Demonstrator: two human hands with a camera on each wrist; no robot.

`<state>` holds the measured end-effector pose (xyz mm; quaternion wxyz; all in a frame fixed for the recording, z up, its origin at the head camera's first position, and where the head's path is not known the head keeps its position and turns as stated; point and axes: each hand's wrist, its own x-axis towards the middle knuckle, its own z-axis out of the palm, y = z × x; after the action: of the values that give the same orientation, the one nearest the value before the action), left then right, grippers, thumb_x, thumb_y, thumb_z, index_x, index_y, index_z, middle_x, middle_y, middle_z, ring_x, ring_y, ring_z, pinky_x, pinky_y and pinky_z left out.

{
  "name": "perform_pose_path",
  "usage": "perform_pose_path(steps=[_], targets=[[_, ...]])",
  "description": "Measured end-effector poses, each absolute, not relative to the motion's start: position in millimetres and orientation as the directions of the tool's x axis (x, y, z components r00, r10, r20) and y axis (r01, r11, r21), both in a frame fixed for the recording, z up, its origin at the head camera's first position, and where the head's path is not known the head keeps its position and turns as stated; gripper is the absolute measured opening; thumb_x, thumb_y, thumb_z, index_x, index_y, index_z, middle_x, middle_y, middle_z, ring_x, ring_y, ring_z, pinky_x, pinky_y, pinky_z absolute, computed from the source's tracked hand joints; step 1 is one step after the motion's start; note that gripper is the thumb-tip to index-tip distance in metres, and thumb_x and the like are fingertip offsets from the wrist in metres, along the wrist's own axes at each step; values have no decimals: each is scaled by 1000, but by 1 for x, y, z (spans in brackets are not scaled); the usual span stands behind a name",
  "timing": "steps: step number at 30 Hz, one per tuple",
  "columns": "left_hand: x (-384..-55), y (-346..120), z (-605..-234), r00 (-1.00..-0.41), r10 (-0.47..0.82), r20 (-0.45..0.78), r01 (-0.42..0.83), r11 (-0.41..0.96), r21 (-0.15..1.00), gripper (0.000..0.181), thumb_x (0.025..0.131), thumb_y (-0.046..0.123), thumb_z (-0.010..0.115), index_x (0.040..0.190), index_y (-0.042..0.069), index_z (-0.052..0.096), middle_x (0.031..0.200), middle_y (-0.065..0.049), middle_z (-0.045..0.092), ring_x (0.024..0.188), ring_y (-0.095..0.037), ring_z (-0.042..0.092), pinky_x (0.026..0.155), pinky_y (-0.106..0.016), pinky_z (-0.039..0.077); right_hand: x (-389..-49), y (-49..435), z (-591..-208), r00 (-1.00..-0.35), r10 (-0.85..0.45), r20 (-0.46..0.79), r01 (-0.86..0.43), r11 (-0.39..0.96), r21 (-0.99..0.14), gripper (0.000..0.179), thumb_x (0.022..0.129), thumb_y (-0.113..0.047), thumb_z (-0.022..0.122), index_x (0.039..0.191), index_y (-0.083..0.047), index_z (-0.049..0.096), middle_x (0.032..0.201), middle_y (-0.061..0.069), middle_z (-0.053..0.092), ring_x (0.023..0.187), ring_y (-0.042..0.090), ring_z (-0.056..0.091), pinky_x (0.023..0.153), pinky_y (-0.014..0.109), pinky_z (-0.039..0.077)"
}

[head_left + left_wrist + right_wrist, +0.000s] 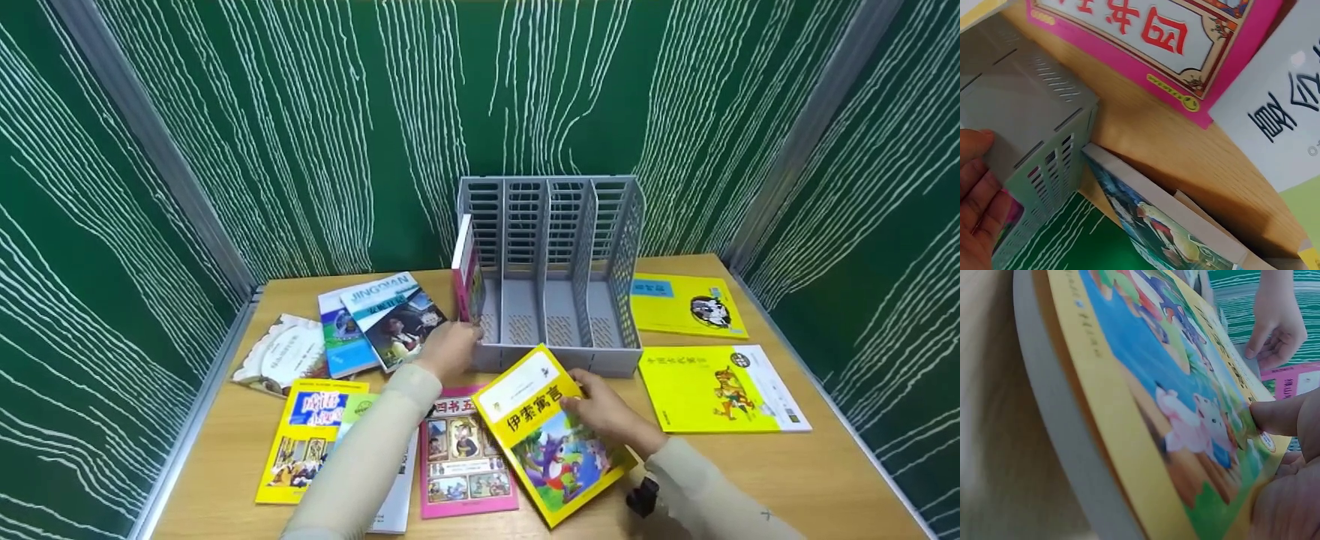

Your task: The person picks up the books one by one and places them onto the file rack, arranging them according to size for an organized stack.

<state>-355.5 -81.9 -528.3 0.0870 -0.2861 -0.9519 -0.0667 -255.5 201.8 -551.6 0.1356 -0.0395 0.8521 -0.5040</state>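
Note:
My left hand [450,349] grips the front left edge of a grey four-slot magazine rack [559,360]. In the left wrist view its thumb lies on the rack's front panel [1022,101], the fingers at the side. My right hand [609,411] holds a yellow book [559,442] with cartoon animals, tilted in front of the rack. In the right wrist view the thumb presses on the cover [1185,410]; the fingers underneath are partly hidden. A pink-edged book [466,270] stands upright in the leftmost slot. The rack's other slots hold nothing.
Left of the rack lie a JINGDIAN book [394,319], a blue book [349,352] and a white shaped book [289,356]. A pink book [469,457] and a yellow book [296,457] lie in front. Two yellow books [697,390] lie to the right. Green walls enclose the table.

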Motion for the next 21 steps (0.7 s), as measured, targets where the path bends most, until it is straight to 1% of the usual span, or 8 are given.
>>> perform_pose_path(steps=[3,5,8,10,12,15,17,21], targets=[[-356,-87,-518,-837,504,213,542,816,202,10,98,3,71,104,6,78,104,-11,81,95,-31,78,89,-46,65,-259,205,-543,-965,-211,-157,44,461,-886,33,107,-6,60,139,1,59,111,16,73,93,23,70,81,37,60],[-354,-89,-508,-859,471,198,511,808,293,10,103,11,69,107,7,78,106,-10,80,95,-29,76,90,-46,65,-261,207,-535,-969,-189,-160,55,463,-885,38,108,-8,59,145,0,57,115,17,73,95,24,71,83,36,60],[-352,-91,-494,-892,428,143,444,772,455,22,109,24,66,118,8,77,111,-10,79,94,-25,72,92,-45,64,-264,210,-523,-974,-163,-159,66,467,-882,47,110,-12,60,155,-2,51,123,18,72,99,25,71,86,36,61],[-351,-92,-486,-910,405,91,383,734,560,30,110,31,64,125,9,76,115,-8,79,96,-22,71,95,-43,64,-266,212,-514,-976,-160,-145,57,455,-888,49,111,-14,60,157,-2,49,125,20,71,99,25,71,85,36,61],[-350,-93,-481,-914,403,49,340,693,636,36,111,37,63,130,9,74,118,-8,78,100,-21,70,98,-42,63,-267,215,-507,-978,-167,-129,43,438,-898,48,111,-15,60,156,-2,48,126,22,70,98,25,72,84,36,62],[-346,-93,-474,-909,416,-1,292,638,712,42,110,45,63,133,11,73,122,-7,77,105,-20,69,101,-41,62,-269,219,-496,-978,-185,-98,14,409,-912,44,111,-16,61,152,-3,49,125,24,71,95,25,73,82,35,63],[-342,-92,-469,-900,437,-16,279,602,748,45,109,48,63,134,11,72,123,-7,76,107,-21,69,102,-42,62,-269,220,-490,-977,-204,-66,-19,389,-921,41,111,-15,61,149,-3,49,125,25,71,94,25,73,81,35,64],[-338,-91,-461,-874,485,-22,268,520,811,48,107,46,66,136,7,71,124,-10,76,110,-23,69,103,-42,62,-272,221,-481,-971,-237,23,-111,367,-924,36,110,-10,61,143,1,52,126,28,72,96,26,75,81,32,64]])
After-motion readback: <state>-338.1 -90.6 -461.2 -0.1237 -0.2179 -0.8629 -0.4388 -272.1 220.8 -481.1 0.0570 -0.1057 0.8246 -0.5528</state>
